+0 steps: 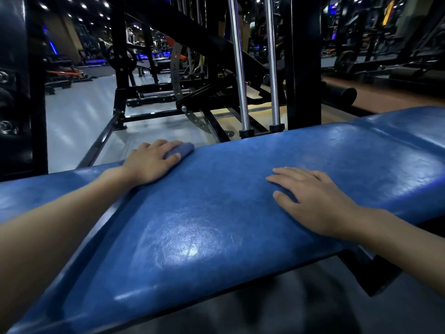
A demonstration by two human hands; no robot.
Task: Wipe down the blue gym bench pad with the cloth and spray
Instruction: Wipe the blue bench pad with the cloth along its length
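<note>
A head camera looks down over a long blue bench pad (216, 220) that runs across the picture from lower left to upper right, in a dim gym. The person's left hand (149, 162) lies at the pad's far edge, toward the left end. Its fingers and thumb are curled over a small folded blue cloth (184, 148), which pokes out past the fingertips and touches the pad. The right hand (313, 196) rests flat on the pad toward the right, fingers spread and relaxed, holding nothing. No spray bottle is in view.

The step in hand appears to be wiping along the far edge. To do it well, the left hand would likely press the cloth flat and draw it in long, overlapping strokes down the length of the pad. The right hand would brace and then shift aside before the cloth reaches it.

The top of the pad between the two hands is open. Its far edge drops to pale floor (79, 116). Just behind that edge, to the right of the cloth, stand two chrome rods (240, 92) and a black upright post (303, 68). They are near enough that a stroke swung wide over the edge could knock knuckles against them. The near edge falls away into shadow.
</note>
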